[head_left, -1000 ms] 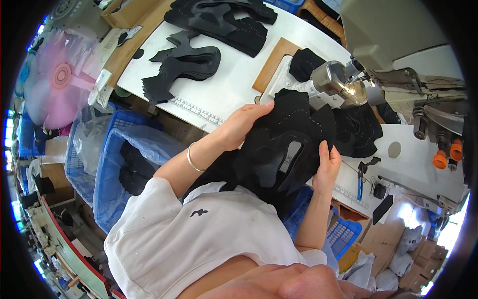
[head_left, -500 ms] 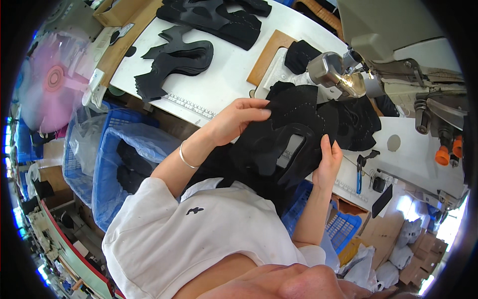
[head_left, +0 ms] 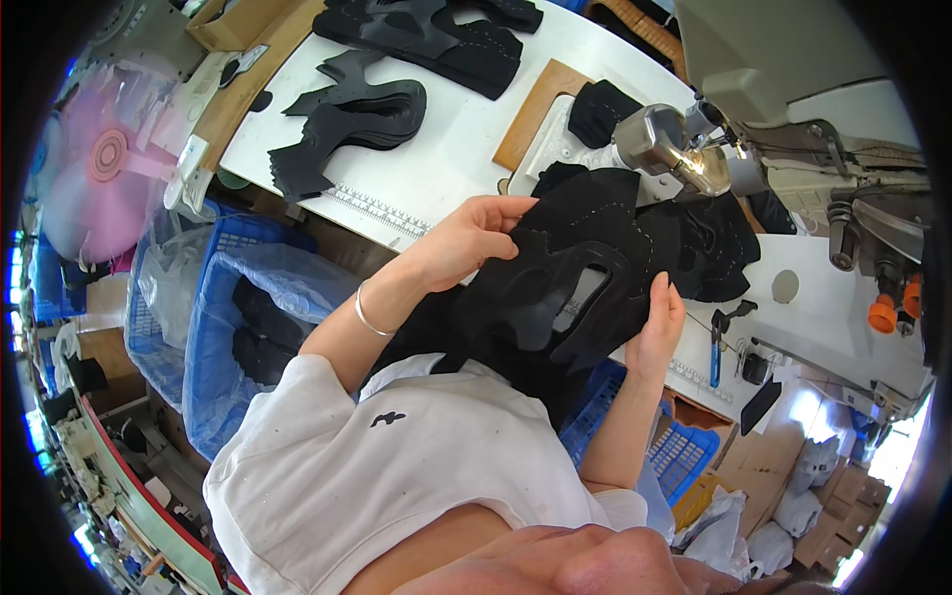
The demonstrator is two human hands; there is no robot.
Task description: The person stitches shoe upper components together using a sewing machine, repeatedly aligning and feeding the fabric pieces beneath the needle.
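Between both hands I hold a black cut piece (head_left: 595,223) of shoe-upper-like material, with an oblong opening and rows of pale dots. My left hand (head_left: 471,238) pinches its left edge between thumb and fingers. At the right edge, my right hand (head_left: 656,322) grips it, fingertips up and part of the palm hidden. The sewing machine head (head_left: 659,139) with its shiny metal guard stands just beyond the piece. Further black pieces (head_left: 722,248) lie under and right of the machine.
Stacked black cut pieces (head_left: 362,124) lie on the white table (head_left: 456,119). A wooden board (head_left: 535,114) sits by the machine. Blue-handled snips (head_left: 716,352) rest at right. Blue lined baskets (head_left: 203,337) stand left, near a pink fan (head_left: 107,159).
The held piece has flattened and tilted slightly, showing more of its dotted surface. My left thumb has slid down and left along its edge; my right hand has shifted slightly right.
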